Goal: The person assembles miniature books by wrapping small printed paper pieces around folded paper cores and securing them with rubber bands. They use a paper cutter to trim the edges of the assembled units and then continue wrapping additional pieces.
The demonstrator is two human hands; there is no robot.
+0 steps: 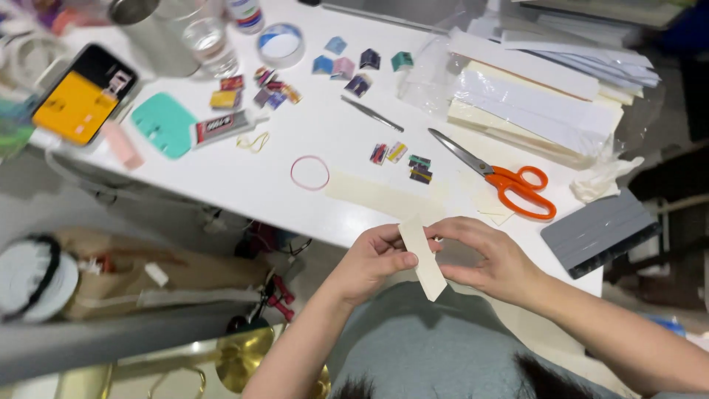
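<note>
Left hand (373,258) and right hand (491,258) both pinch a cream paper strip (422,256), held in the air just off the near edge of the counter (244,181). With only fingertips gripping it, the strip could crease, tear or slip to the floor. White counter crowded: orange-handled scissors (502,177), rubber band (309,172), small coloured paper bits (399,154), stacked card strips (532,103), tape roll (281,44); bags and clutter below.

Orange-handled scissors (493,174), a pink rubber band (309,173) and a tape roll (281,44) lie on the white table (244,185).
</note>
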